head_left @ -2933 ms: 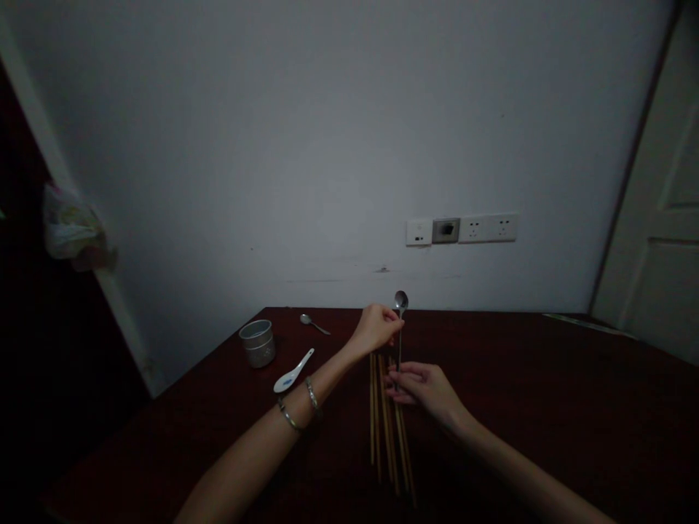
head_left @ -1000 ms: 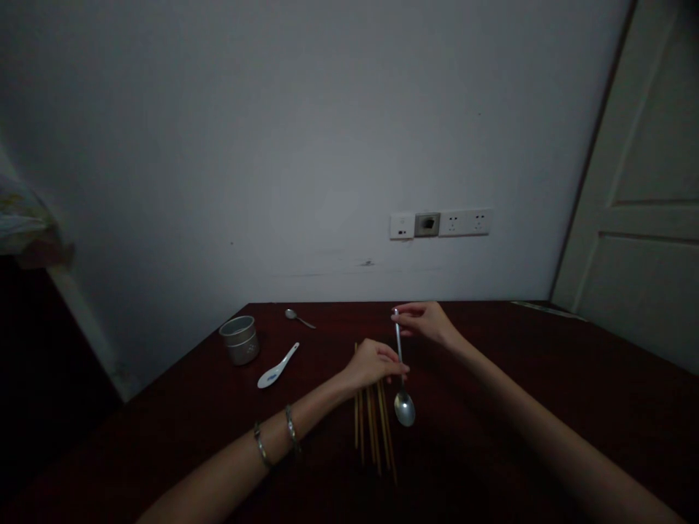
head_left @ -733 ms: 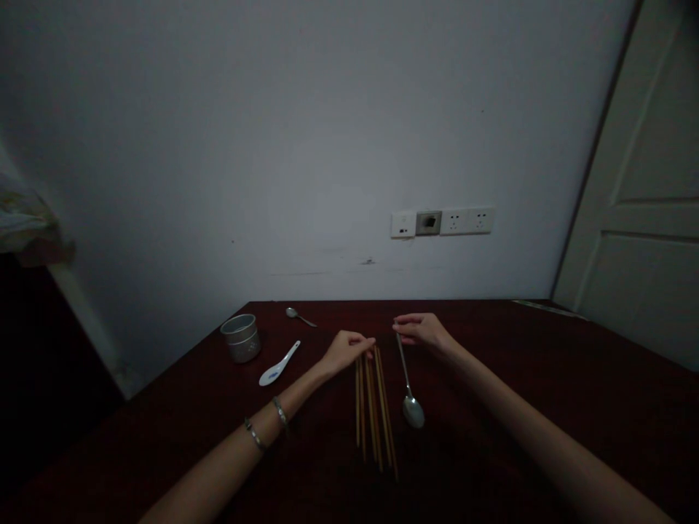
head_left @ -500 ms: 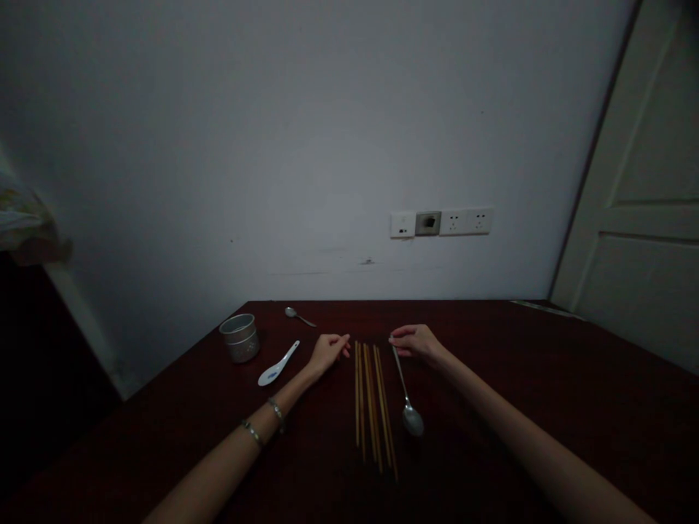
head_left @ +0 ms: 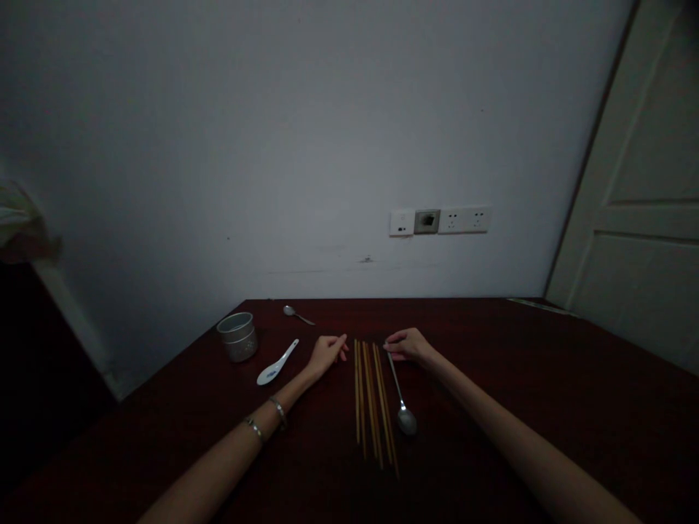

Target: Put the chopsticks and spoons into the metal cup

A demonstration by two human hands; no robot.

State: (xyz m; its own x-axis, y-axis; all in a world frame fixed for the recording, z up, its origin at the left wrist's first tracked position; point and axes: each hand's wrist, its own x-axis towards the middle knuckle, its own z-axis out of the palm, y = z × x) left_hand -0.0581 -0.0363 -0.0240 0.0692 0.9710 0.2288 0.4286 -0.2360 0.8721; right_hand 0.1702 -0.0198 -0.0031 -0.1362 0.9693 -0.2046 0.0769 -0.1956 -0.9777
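My right hand (head_left: pixel 408 345) pinches the handle end of a long-handled metal spoon (head_left: pixel 397 386). The spoon's bowl points toward me, close to the right side of a row of several wooden chopsticks (head_left: pixel 370 389). Those lie side by side, lengthwise to me. On their left, my left hand (head_left: pixel 328 353) rests on the table with loosely bent fingers, slightly apart and holding nothing. A white ceramic soup spoon (head_left: pixel 277 365) lies left of that hand. Farther back is a small metal teaspoon (head_left: pixel 298 315).
A metal cup (head_left: pixel 238 338) stands at the left edge of the dark red table (head_left: pixel 491 342). Behind the table rises a pale wall with a row of sockets (head_left: pixel 440 221). To the right is a white door (head_left: pixel 638 240).
My right hand has shifted the long spoon slightly left, closer to the chopsticks. My left hand stays beside them, and the view has moved a little.
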